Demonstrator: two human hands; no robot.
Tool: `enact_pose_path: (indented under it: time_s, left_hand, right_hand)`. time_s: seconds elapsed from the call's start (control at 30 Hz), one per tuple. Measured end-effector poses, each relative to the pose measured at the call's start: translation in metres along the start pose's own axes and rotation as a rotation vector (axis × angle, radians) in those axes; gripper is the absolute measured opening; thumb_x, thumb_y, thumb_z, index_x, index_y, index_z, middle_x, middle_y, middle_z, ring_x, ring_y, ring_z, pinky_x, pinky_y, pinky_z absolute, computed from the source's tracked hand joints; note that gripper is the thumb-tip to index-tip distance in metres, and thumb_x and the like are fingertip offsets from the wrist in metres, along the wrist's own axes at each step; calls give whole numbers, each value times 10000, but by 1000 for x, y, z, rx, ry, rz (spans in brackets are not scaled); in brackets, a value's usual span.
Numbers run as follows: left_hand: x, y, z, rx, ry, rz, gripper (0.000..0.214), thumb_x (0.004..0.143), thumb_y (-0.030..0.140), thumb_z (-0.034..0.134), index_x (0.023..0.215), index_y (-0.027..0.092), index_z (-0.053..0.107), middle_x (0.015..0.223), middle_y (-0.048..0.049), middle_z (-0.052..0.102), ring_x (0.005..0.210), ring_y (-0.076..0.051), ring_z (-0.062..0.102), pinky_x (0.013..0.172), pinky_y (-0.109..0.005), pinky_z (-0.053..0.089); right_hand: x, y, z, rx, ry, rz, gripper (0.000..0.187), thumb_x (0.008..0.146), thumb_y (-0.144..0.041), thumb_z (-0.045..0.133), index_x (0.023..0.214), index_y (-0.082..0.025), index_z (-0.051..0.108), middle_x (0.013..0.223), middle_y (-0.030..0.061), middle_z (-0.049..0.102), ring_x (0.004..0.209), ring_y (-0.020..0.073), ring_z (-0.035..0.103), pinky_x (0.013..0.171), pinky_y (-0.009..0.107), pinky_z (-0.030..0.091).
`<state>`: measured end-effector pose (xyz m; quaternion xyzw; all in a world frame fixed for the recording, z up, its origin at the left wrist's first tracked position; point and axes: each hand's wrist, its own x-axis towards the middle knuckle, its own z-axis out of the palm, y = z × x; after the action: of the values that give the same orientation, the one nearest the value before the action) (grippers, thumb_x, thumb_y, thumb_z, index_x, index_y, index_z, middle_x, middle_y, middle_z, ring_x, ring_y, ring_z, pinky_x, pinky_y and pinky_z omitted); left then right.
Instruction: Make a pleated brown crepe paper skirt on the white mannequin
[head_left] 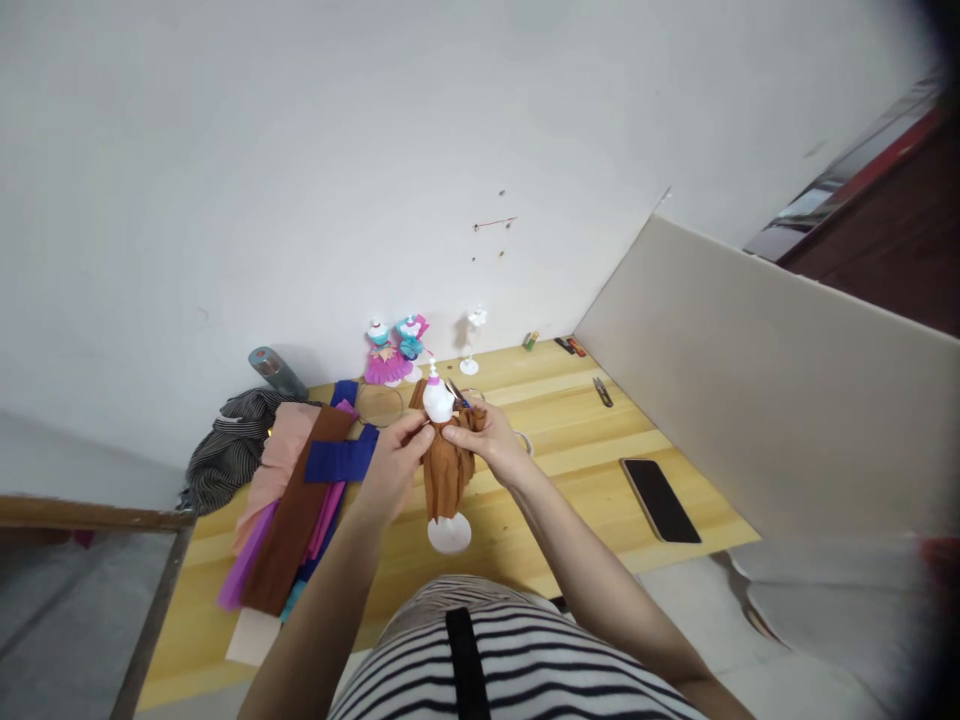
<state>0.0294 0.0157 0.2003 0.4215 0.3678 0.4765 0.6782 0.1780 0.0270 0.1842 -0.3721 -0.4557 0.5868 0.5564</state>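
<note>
A small white mannequin (438, 400) stands upright between my hands, with a round white base (449, 534) and a pink band at its neck. A brown gathered skirt (446, 475), of paper or cloth I cannot tell, hangs around its lower part. My left hand (401, 452) pinches the skirt's top edge on the left at the waist. On the right, my right hand (489, 438) is closed on the same edge, thumb in front, with more brown material bunched by its fingers. Small scissors (457, 394) with dark blue handles show beside the right fingers; part of them is hidden.
Folded brown strips (289, 520), blue strips (341, 460) and a striped cloth (234, 450) lie left. By the wall stand dressed mannequins (386, 365), a bare mannequin (472, 340) and a grey-blue bottle (276, 372). Thread snips (602, 392) and a phone (660, 500) lie right, beside a white panel (750, 390).
</note>
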Motion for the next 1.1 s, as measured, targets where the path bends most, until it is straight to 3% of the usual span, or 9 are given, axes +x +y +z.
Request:
enact_pose_path:
  time_s: [0.13,0.37,0.63,0.87,0.97,1.1]
  left_hand:
    - [-1,3,8,-85,55,-1,344,686,363,741,968,167,714,1059,-85,704,1036,-250,618,857,-353,496]
    - [-1,-2,15,-2,245,64,212,622,287,757,766,148,688,1019,-76,703,824,-170,646,703,-269,500]
    - [-10,2,23,-35,232,131,120,651,241,720,692,172,630,1017,-49,701,994,-205,629,872,-322,468]
    - [-11,6,24,-130,267,86,207,584,264,781,710,157,657,938,-55,711,853,-184,651,829,-332,487]
    - [-11,5,23,-78,297,161,160,604,238,767,680,163,647,985,-54,696,890,-190,649,835,-329,485]
    - [-13,1,24,197,371,360,51,675,195,711,687,177,665,888,-41,671,864,-178,631,830,-314,478]
  right_hand:
    - [0,3,-5,105,-28,40,343,566,-308,829,843,-179,672,778,2,646,710,157,576,711,287,458]
    - [-5,3,-6,179,22,31,375,541,-315,837,857,-189,681,802,26,683,726,190,613,718,318,490]
    - [-8,2,-4,206,53,19,358,539,-342,835,818,-187,672,734,13,671,641,175,604,665,312,486]
    - [-10,0,1,133,61,-30,355,559,-329,830,846,-190,676,813,30,691,734,200,624,743,341,487]
    - [-11,-1,3,117,80,-37,356,552,-328,833,844,-195,678,808,26,687,741,204,624,750,347,489]
    - [-13,-4,6,112,91,-17,371,539,-371,831,826,-199,673,788,37,679,741,222,627,758,369,486]
